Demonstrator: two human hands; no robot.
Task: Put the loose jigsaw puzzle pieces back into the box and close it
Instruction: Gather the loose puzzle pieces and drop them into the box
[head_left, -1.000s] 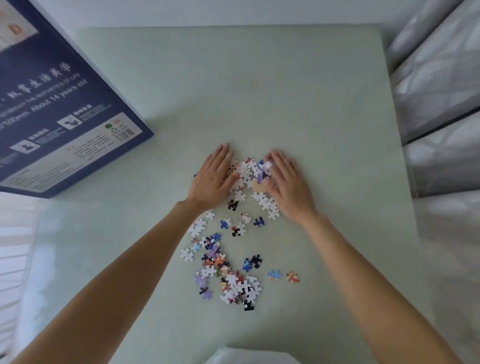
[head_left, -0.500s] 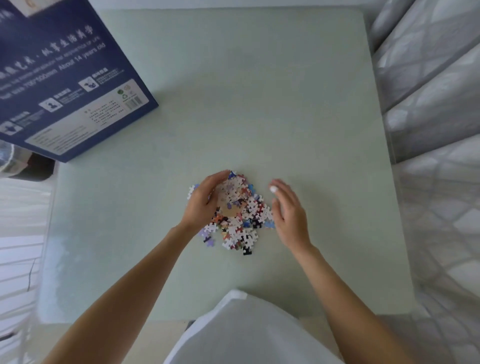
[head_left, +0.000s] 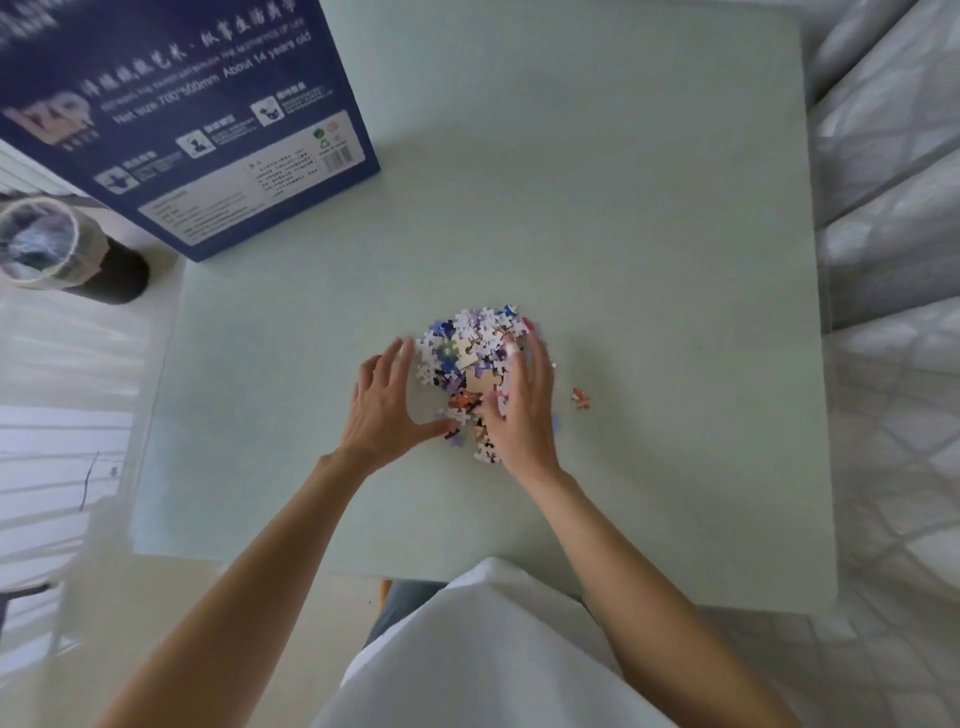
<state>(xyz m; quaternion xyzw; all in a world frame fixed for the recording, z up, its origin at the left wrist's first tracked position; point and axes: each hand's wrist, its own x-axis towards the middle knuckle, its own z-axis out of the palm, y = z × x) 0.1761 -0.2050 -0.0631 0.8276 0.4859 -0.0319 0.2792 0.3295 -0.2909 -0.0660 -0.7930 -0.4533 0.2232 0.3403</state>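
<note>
The loose puzzle pieces (head_left: 475, 364) are lying heaped in a pile at the centre of the frame on the pale green table (head_left: 649, 234); the left hand (head_left: 387, 402) is resting spread beside the pile's left edge, thumb touching its lower pieces; the right hand (head_left: 519, 410) is lying flat with straight fingers over the pile's right side; one stray piece (head_left: 580, 398) is sitting just right of it; the blue box (head_left: 176, 119) is occupying the upper left; a lined bin (head_left: 57, 249) is standing at the left edge.
</note>
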